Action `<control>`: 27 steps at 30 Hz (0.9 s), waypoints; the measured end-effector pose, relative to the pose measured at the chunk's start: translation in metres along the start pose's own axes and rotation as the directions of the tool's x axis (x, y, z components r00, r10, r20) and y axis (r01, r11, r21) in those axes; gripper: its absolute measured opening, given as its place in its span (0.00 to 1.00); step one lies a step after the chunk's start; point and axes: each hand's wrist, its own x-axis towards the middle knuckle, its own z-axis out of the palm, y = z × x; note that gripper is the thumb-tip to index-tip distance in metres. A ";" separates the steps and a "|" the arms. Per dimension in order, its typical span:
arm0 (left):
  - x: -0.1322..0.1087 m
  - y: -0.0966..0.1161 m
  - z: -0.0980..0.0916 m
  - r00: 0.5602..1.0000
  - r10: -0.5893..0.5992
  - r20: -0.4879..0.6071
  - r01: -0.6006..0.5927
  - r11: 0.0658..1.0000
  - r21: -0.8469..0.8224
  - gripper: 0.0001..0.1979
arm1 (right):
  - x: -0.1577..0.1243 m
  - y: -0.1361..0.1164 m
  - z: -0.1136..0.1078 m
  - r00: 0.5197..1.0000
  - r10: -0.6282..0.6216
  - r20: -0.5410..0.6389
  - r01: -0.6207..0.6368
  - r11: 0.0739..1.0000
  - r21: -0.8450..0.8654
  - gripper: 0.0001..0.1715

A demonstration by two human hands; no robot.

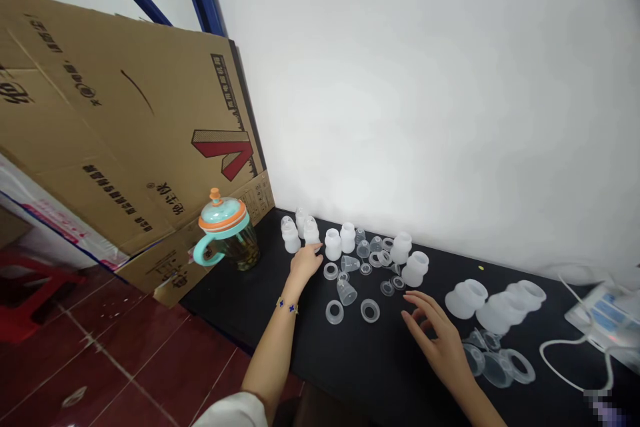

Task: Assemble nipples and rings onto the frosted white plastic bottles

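Observation:
My left hand is at the front of an upright small baby bottle with a clear cap. Its fingers extend rightward by the bottle's base rather than around it; whether they touch is unclear. Two more capped bottles stand beside and behind. To the right are open white bottle bodies, clear dome caps, ring collars and small nipple pieces. My right hand hovers over the black table, fingers spread and holding nothing, near an open bottle body.
A teal-lidded pitcher stands at the table's left end before a large cardboard sheet. More bottle bodies and clear parts lie at right, near a white device with a cable. A white wall bounds the back.

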 end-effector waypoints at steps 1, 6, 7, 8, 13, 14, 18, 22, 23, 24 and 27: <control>0.000 0.000 0.000 1.000 -0.005 0.002 0.005 1.000 0.004 0.24 | 0.000 0.001 0.000 1.000 0.002 0.003 -0.002 1.000 -0.001 0.15; 0.001 -0.002 0.000 0.999 -0.031 -0.010 0.031 0.999 0.034 0.25 | 0.001 0.003 0.001 1.000 0.017 0.012 -0.017 1.000 -0.011 0.16; 0.001 -0.002 0.000 0.999 -0.033 -0.014 0.033 0.999 0.040 0.25 | 0.001 0.004 0.001 1.000 0.024 0.017 -0.024 1.000 -0.020 0.16; 0.001 -0.002 0.000 0.999 -0.034 -0.018 0.035 0.998 0.046 0.25 | 0.001 0.005 0.001 0.999 0.033 0.026 -0.032 0.999 -0.029 0.16; 0.000 0.000 -0.001 0.999 -0.044 -0.019 0.045 0.997 0.066 0.24 | 0.001 0.011 0.004 0.985 0.065 0.158 -0.049 0.993 -0.104 0.15; -0.001 0.001 -0.001 0.999 -0.044 -0.017 0.045 0.997 0.069 0.24 | 0.000 0.012 0.004 0.980 0.070 0.187 -0.047 0.991 -0.125 0.14; -0.001 0.002 -0.003 0.999 -0.048 -0.016 0.049 0.996 0.072 0.24 | -0.001 0.012 0.007 0.963 0.089 0.254 -0.037 0.978 -0.203 0.13; -0.002 0.002 -0.005 0.998 -0.056 -0.031 0.058 0.997 0.058 0.22 | -0.002 0.011 0.007 0.955 0.102 0.278 -0.031 0.968 -0.248 0.14; -0.002 0.003 -0.006 0.997 -0.059 -0.043 0.061 0.997 0.053 0.21 | -0.003 0.011 0.007 0.954 0.105 0.282 -0.032 0.967 -0.255 0.15; -0.002 0.003 -0.007 0.997 -0.061 -0.056 0.064 0.997 0.046 0.20 | -0.003 0.011 0.006 0.952 0.109 0.287 -0.032 0.965 -0.259 0.15; -0.004 0.006 -0.012 0.992 -0.066 -0.107 0.069 0.997 0.025 0.19 | -0.004 0.012 0.006 0.942 0.123 0.313 -0.035 0.961 -0.273 0.16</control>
